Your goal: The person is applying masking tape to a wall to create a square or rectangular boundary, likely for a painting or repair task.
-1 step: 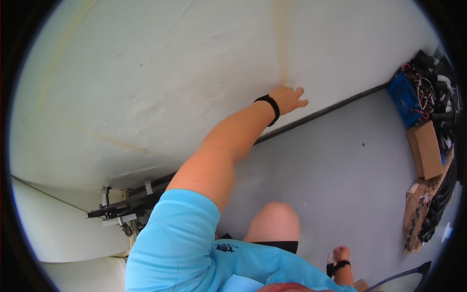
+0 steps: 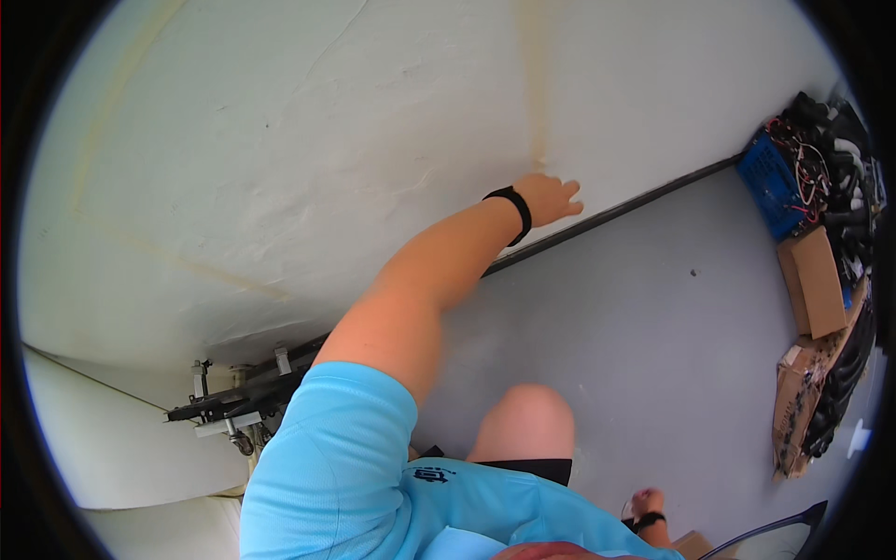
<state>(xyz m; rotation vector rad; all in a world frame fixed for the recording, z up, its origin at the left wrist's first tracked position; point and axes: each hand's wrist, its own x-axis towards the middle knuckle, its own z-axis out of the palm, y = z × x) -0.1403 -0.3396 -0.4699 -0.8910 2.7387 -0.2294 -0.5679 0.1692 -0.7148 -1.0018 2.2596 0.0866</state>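
I see the left hand (image 2: pixel 551 198) stretched out at the end of a long bare arm, its palm and spread fingers laid flat against the white wall (image 2: pixel 308 149). It grips nothing; the fingers lie loose on the plaster, just above the dark baseboard strip (image 2: pixel 644 198) where the wall meets the grey floor (image 2: pixel 653 345). A black wristband (image 2: pixel 512 211) circles the wrist right behind the hand. A faint yellowish vertical stain (image 2: pixel 536 84) runs down the wall and ends just above the fingers.

The right hand (image 2: pixel 647 504) sits low at the bottom edge of my view, also with a dark band at the wrist. It is small and partly cut off, so I cannot tell whether it is closed or loose, or whether it holds anything.

Between the two hands I see a bare knee (image 2: pixel 523 420) and a light blue shirt (image 2: pixel 345 476) filling the lower middle. The floor to the right of the knee lies open up to the far right rim, where a blue crate of wires (image 2: pixel 773 187), brown cardboard boxes (image 2: pixel 814 280) and black hoses (image 2: pixel 845 364) crowd together. At lower left, a dark metal bracket with bolts (image 2: pixel 233 401) juts out along the base of the wall, close beside the shoulder.
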